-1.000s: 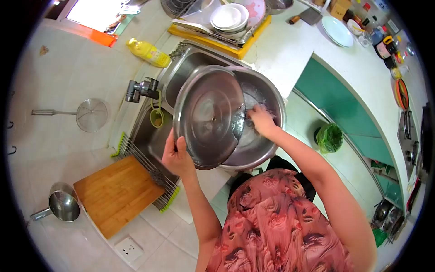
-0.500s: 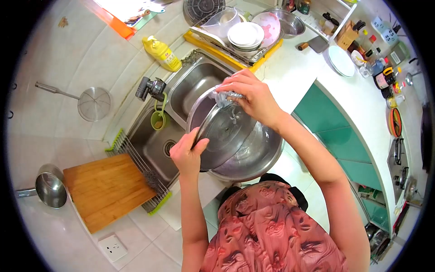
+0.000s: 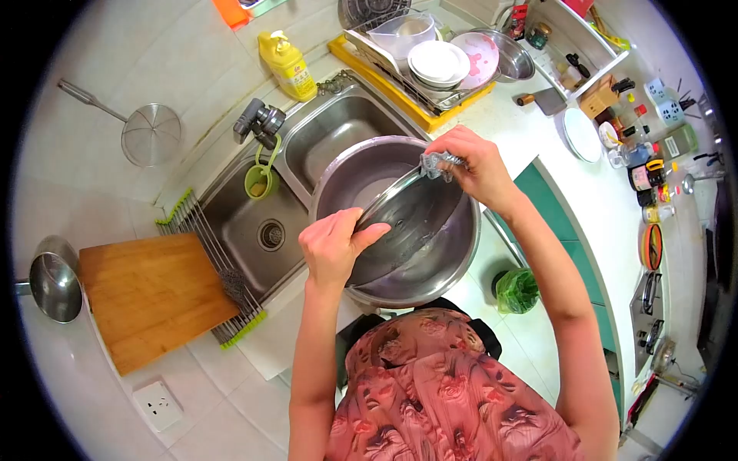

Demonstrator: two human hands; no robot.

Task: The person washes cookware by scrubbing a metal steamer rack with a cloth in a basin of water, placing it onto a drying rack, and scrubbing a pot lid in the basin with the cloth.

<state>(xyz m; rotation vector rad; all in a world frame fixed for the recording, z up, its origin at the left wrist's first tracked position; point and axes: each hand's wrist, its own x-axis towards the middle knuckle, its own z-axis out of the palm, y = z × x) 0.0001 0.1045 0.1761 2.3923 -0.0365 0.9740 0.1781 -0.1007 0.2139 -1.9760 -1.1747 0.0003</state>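
A round pot lid with a shiny metal rim (image 3: 419, 219) is tilted steeply over a large metal basin (image 3: 453, 265). My left hand (image 3: 333, 244) grips the lid's near-left edge, thumb over the upper face and the fingers partly hidden. At the opposite edge, my right hand (image 3: 478, 165) pinches a wet, crumpled silvery-grey cloth (image 3: 440, 164) against the rim. The basin sits at the counter's front, its edge overlapping the sink. Water or suds glisten inside it.
Behind the basin is a double sink (image 3: 330, 123) with a faucet (image 3: 260, 123) and a hanging green strainer cup (image 3: 260, 181). A cutting board (image 3: 157, 296) rests at left. A dish rack (image 3: 430, 115) with bowls and a yellow soap bottle (image 3: 288, 67) stand at the back. A lined bin (image 3: 516, 290) is on the floor.
The lid has turned more edge-on. My right hand and the cloth have moved right along with the rim, and my left hand slightly right. The camera view has also shifted.
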